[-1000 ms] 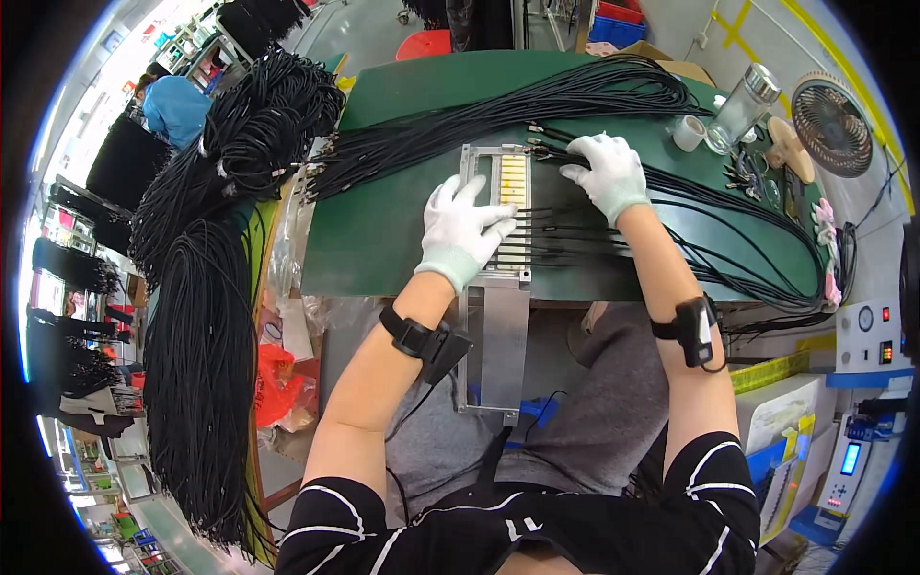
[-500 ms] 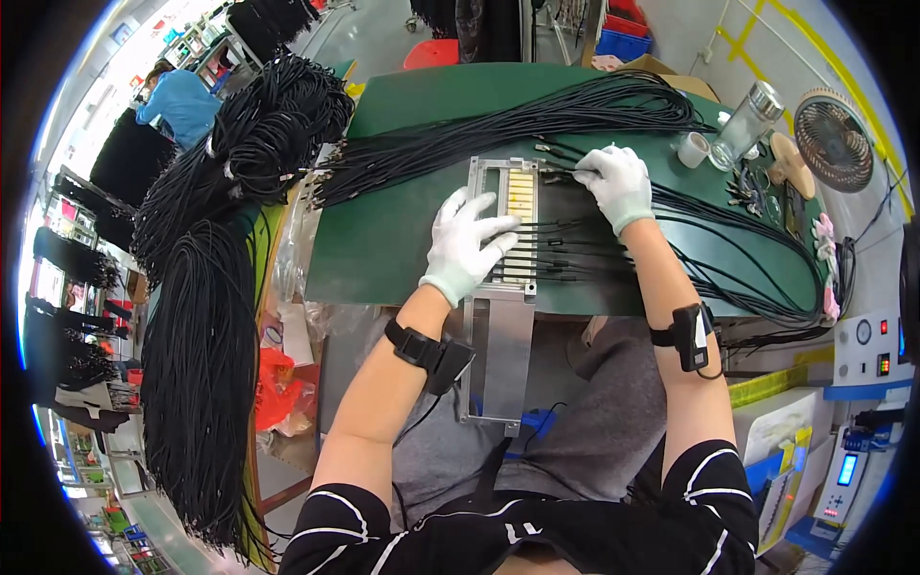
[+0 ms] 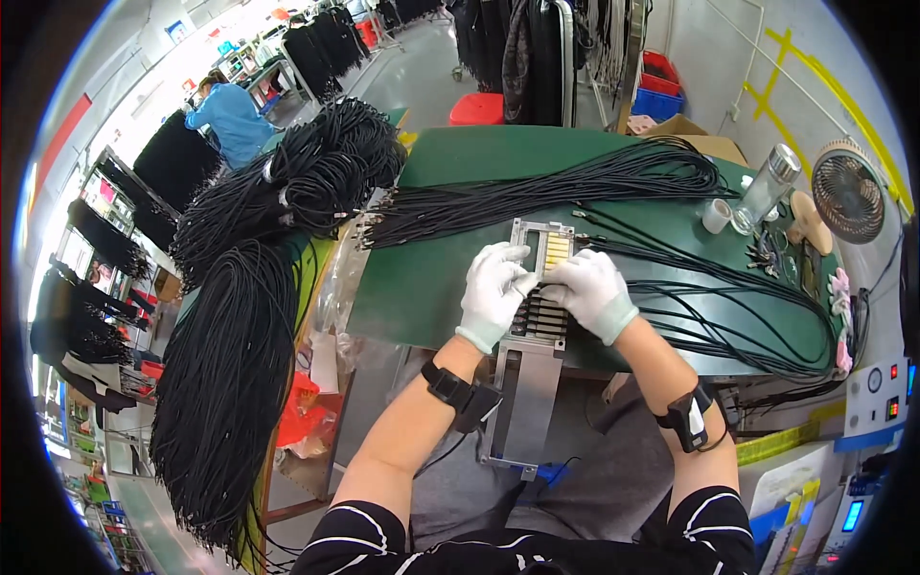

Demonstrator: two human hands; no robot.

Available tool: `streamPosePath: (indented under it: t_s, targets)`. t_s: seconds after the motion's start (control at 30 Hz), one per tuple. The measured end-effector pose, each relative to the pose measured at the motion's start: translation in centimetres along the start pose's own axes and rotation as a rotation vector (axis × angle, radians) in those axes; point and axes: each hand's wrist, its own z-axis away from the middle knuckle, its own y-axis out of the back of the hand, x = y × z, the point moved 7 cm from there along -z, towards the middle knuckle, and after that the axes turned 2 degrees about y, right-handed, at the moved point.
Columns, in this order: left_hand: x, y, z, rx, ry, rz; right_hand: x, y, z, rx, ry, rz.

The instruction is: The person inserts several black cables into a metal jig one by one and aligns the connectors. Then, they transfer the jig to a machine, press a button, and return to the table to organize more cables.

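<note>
A metal fixture (image 3: 530, 362) with a row of slots lies over the near edge of the green table. Pale yellow strips (image 3: 557, 251) show in its far slots, and several black cable ends lie side by side in the nearer ones. Both my hands wear white gloves and meet over the middle of the row. My left hand (image 3: 494, 295) is at the fixture's left side, thumb and forefinger pinched; what they grip is hidden. From the right, my right hand (image 3: 592, 295) pinches a black cable, its tip covered by the fingers.
Long black cables (image 3: 537, 187) stretch across the table's back, with more looping right (image 3: 709, 321). Large cable bundles (image 3: 230, 383) hang at the left. A glass bottle (image 3: 767, 192), a white roll (image 3: 716, 217) and a fan (image 3: 849, 192) stand right. Another person (image 3: 230, 120) works far left.
My right hand has moved left from the loose cable ends to the fixture. My left hand has gone from spread fingers to a pinch. The whole view has shifted, showing more of the room beyond.
</note>
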Motion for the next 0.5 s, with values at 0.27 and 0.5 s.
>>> streamPosePath:
  t_s: [0.27, 0.5]
  targets:
    - [-2.2, 0.8, -0.1, 0.048, 0.152, 0.003, 5.6, 2.1, 1.9, -0.019, -0.217, 0.023]
    - [-3.6, 0.6, -0.2, -0.008, 0.248, 0.113, 4.3, 0.3, 0.6, -0.128, -0.146, -0.138]
